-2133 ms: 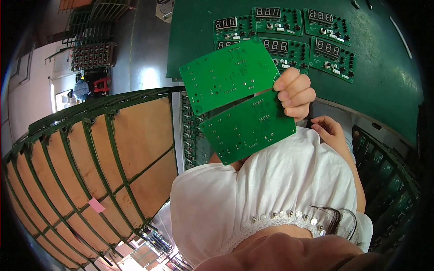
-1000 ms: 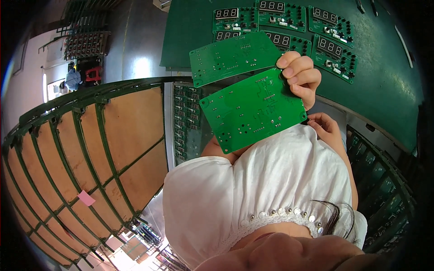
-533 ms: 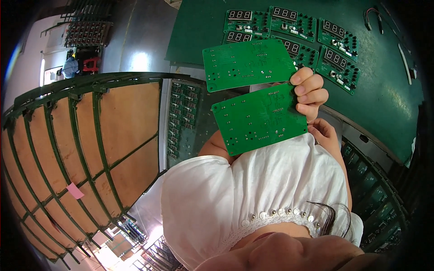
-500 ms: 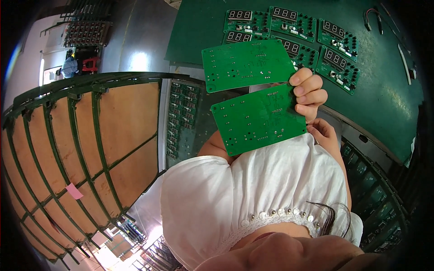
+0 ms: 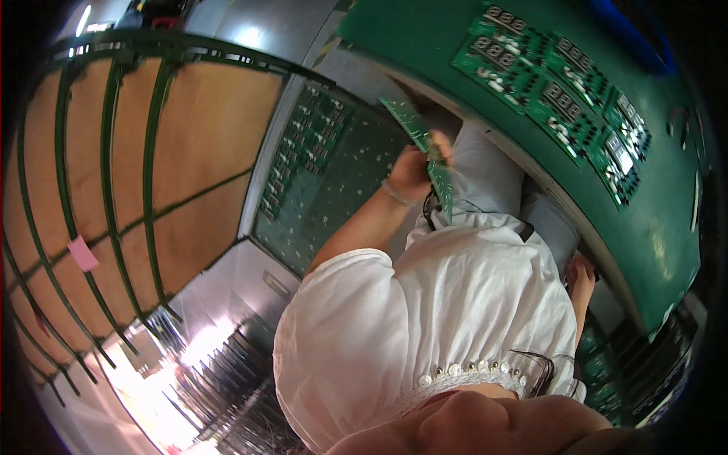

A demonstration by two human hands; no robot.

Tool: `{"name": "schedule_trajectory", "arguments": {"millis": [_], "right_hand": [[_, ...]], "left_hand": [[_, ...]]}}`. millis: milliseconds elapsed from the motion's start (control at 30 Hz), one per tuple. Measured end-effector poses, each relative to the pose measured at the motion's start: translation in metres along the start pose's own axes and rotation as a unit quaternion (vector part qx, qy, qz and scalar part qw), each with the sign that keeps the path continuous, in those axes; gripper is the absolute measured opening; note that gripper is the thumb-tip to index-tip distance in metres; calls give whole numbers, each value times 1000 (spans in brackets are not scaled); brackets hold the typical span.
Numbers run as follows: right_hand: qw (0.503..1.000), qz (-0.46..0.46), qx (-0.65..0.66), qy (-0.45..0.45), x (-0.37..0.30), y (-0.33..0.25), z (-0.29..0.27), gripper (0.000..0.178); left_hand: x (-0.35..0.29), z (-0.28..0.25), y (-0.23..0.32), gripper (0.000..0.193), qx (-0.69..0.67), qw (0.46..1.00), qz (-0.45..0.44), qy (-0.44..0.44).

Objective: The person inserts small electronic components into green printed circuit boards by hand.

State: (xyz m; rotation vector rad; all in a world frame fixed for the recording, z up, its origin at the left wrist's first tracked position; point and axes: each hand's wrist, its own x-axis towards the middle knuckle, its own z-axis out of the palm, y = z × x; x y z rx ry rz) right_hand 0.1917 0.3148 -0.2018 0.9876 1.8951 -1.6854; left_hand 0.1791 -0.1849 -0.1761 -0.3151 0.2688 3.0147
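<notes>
Two green circuit boards (image 5: 406, 121) are tilted nearly edge-on, their pin-studded undersides partly showing. My left hand (image 5: 413, 171) has its fingers closed round them where they meet, in front of my lap; the fingers are a little blurred. Lower right, beside the edge of the green-topped table (image 5: 425, 38), my right hand (image 5: 580, 271) hangs low, partly hidden, and I cannot make out whether it holds anything. On the table lie several circuit boards with digit displays (image 5: 565, 98), apart from both hands.
Left of my lap, a green surface (image 5: 349, 182) carries rows of small circuit boards (image 5: 307, 129). A green metal frame with brown panels (image 5: 208, 114) and a pink slip (image 5: 83, 253) stands further left. Dark racks (image 5: 235, 379) are behind at lower left.
The boards have passed from my right hand to my left, moved down and left, and turned nearly edge-on. My right hand has dropped to the table's edge. The view has swung rightward.
</notes>
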Motion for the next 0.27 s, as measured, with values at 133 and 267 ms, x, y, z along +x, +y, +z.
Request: {"name": "schedule_trajectory", "arguments": {"millis": [133, 267], "right_hand": [[985, 17, 155, 69, 54, 52, -88, 33], [893, 79, 418, 146, 92, 31, -86, 44]], "left_hand": [[-99, -140, 34, 22, 196, 875, 187, 402], [-168, -216, 51, 25, 87, 712, 271, 642]]}}
